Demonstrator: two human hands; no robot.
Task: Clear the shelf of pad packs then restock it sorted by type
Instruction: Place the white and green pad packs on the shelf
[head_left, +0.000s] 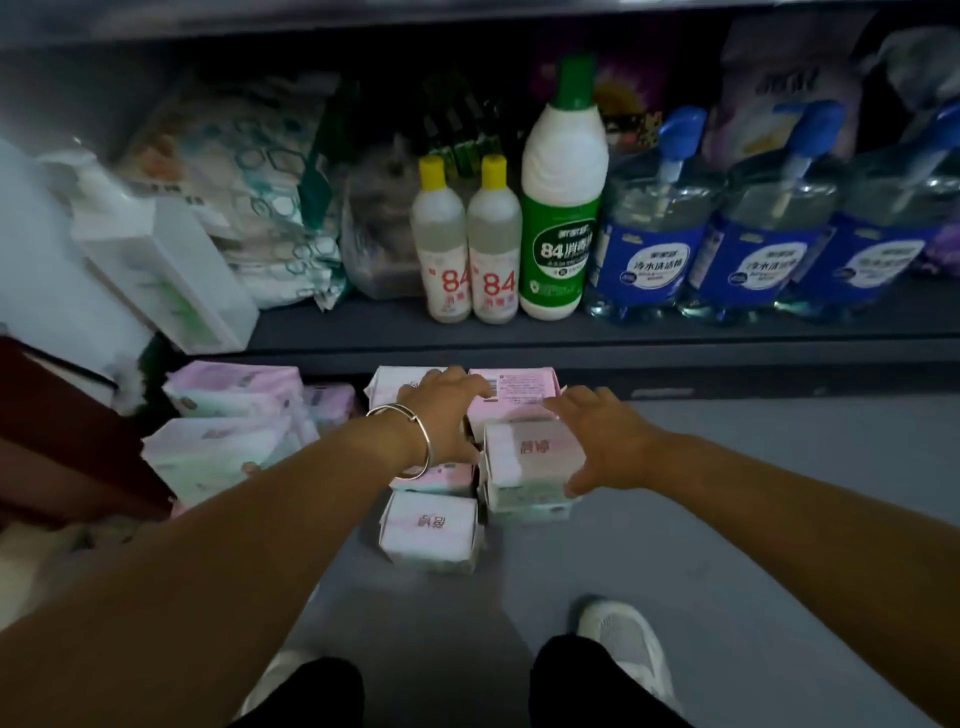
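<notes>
Several pink and white pad packs lie on the grey floor below the shelf. My left hand (441, 410), with two silver bangles on the wrist, rests palm down on a flat pink pack (514, 392). My right hand (597, 441) is spread along the right side of a stacked white pack (530, 452), fingers apart and touching it. Another white pack (428, 530) lies nearer to me. A loose heap of pastel packs (228, 415) sits to the left. Part of the stack is hidden under my hands.
The shelf (571, 332) above carries two small yellow-capped bottles (467, 249), a green-labelled disinfectant bottle (563, 208), blue pump bottles (649, 244) and wrapped goods at left. A dark red object (62, 431) stands at far left. My white shoe (623, 644) is on the floor.
</notes>
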